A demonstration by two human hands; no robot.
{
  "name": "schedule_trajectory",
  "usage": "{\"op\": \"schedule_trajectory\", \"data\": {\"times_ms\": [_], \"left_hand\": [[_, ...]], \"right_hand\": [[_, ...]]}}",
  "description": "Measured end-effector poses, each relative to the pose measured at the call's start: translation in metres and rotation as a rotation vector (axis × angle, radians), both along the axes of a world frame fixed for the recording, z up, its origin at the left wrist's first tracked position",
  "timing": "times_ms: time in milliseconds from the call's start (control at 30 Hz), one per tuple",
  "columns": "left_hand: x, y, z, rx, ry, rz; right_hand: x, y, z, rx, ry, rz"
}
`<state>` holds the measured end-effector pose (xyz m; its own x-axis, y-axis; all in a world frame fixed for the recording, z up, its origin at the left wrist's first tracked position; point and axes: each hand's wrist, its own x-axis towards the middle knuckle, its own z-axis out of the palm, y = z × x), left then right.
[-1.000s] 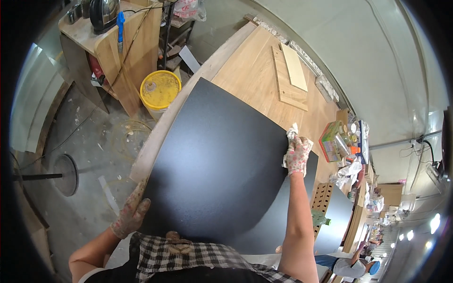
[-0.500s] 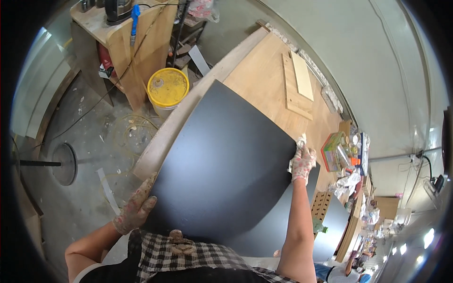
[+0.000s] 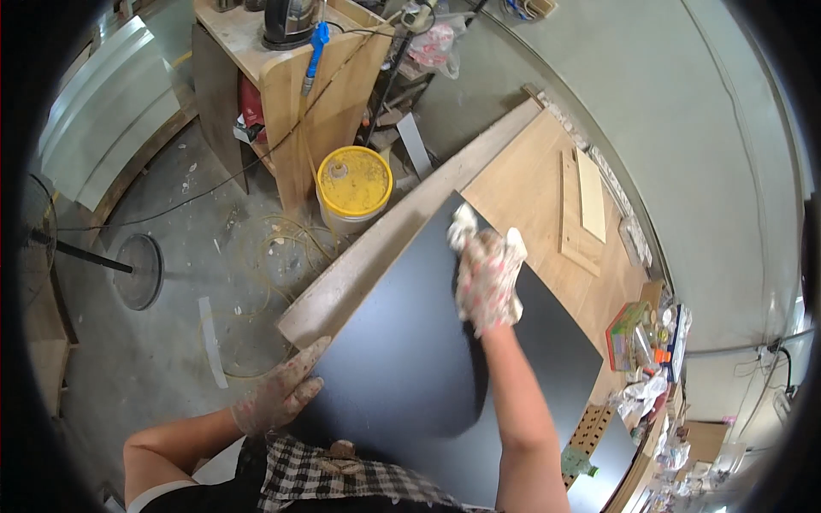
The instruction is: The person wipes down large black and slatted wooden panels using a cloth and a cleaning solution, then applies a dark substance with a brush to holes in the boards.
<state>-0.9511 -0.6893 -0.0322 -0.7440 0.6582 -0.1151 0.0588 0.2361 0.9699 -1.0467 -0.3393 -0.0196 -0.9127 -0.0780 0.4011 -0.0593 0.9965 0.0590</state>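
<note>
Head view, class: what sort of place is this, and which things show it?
Probably a workshop, perhaps for furniture or panels: a large dark panel lies on a wooden worktop, and a yellow-lidded bucket stands on the flecked grey floor.

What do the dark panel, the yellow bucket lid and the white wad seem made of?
Dark panel: perhaps coated board, with a smooth, satin sheen.
Yellow bucket lid: likely plastic, given its moulded rim; surface dirty.
White wad: probably cloth, maybe paper; matte, bunched.

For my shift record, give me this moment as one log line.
right hand: gripping cloth on dark panel | left hand: at panel's left edge | bucket: lidded, on floor
</note>
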Motion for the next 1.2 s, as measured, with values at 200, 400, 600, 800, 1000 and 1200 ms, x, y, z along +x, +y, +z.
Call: {"op": "schedule_trajectory", "data": {"times_ms": [200, 400, 600, 800, 1000, 1200], "left_hand": [[0.005, -0.002, 0.003, -0.038, 0.009, -0.020], [0.004, 0.000, -0.003, 0.011, 0.042, -0.060], [0.009, 0.008, -0.001, -0.104, -0.062, -0.006], [0.013, 0.009, 0.007, -0.169, 0.037, 0.015], [0.014, 0.019, 0.013, -0.203, 0.007, 0.055], [0.010, -0.009, -0.038, -0.133, 0.008, 0.063]], "right_hand": [[-0.056, -0.023, 0.012, -0.089, -0.086, 0.086], [-0.065, 0.004, -0.001, -0.081, -0.052, -0.137], [-0.009, -0.047, 0.010, -0.197, -0.093, 0.212], [0.077, 0.149, -0.024, 0.070, -0.066, -0.373], [0.255, 0.301, 0.018, -0.498, -0.052, -1.305], [0.319, 0.335, 0.009, -0.222, 0.328, -0.997]]}}
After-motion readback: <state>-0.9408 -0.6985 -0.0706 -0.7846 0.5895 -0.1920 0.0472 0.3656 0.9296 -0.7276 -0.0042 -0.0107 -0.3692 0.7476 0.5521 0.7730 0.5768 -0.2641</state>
